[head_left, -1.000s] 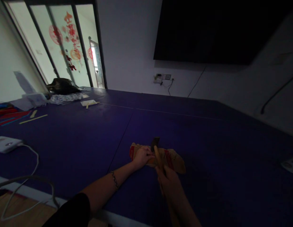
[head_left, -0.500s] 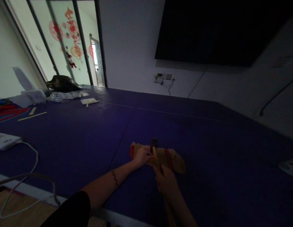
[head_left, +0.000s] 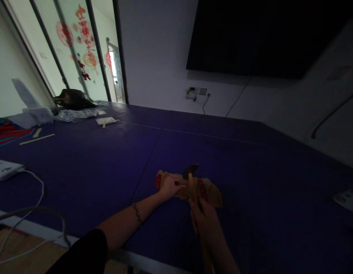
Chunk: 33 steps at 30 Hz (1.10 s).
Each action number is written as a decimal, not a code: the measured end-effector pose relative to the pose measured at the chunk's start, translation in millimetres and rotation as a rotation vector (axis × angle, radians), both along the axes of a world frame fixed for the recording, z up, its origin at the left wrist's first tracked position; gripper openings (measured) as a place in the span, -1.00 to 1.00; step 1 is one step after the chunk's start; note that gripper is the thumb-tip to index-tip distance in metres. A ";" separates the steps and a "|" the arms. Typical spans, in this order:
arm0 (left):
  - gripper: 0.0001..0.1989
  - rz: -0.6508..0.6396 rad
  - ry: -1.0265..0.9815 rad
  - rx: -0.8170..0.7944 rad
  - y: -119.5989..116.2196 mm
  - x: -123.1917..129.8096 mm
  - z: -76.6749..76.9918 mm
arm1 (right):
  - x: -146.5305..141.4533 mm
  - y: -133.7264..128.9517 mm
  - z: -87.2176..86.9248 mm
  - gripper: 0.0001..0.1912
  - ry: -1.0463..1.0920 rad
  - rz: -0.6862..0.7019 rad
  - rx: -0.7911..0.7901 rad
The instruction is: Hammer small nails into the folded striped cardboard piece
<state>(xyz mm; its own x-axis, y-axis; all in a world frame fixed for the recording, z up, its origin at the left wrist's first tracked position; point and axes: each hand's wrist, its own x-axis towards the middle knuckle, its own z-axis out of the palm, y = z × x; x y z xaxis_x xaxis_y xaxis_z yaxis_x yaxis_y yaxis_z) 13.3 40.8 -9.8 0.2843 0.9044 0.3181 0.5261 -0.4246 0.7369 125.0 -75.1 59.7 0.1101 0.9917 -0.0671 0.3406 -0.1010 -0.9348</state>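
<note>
My right hand [head_left: 205, 216] is wrapped round the wooden handle of a hammer [head_left: 193, 187]. Its dark head is held over the middle of a crumpled brown piece of cardboard [head_left: 213, 193] with red print. My left hand [head_left: 170, 186] rests on the left part of that cardboard, thumb and forefinger pinched together close to the hammer. Whatever is between those fingertips is too small and dark to make out. Beneath the cardboard is a dark blue table [head_left: 119, 160].
At the left lie a white device [head_left: 7, 170] with a cable, yellow strips [head_left: 36, 139] and red and blue pieces [head_left: 11, 134]. A small white tray [head_left: 105, 120] and a dark bag [head_left: 73, 99] are farther back. A power strip [head_left: 347, 198] is at the right edge.
The hammer head has turned and shifted slightly right, and my right hand has moved a little right with it. My left hand stays on the cardboard, fingers still pinched.
</note>
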 end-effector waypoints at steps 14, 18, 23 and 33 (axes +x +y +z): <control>-0.82 0.013 0.038 -0.011 4.9 -0.7 -4.9 | -2.0 5.2 -9.4 -0.78 -0.229 0.008 -0.028; -0.87 -0.007 0.052 -0.006 3.9 -1.4 -5.0 | 3.7 -3.5 0.1 -0.71 -0.150 -0.014 0.007; -0.88 -0.037 0.071 0.000 3.8 -2.5 -5.9 | 32.9 -17.1 16.9 -0.58 -0.178 -0.106 -0.054; -0.64 -0.033 0.075 0.027 -1.0 -1.0 -1.7 | 182.5 16.7 -19.8 -0.63 -0.918 -0.252 -0.168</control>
<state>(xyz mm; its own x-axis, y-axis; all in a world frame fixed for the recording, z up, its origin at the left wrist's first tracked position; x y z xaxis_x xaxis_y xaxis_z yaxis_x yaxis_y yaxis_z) 12.2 39.8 -11.5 0.3379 0.8856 0.3185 0.5647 -0.4615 0.6842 307.4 -58.3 39.9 0.3986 0.9170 0.0121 0.8812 -0.3793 -0.2822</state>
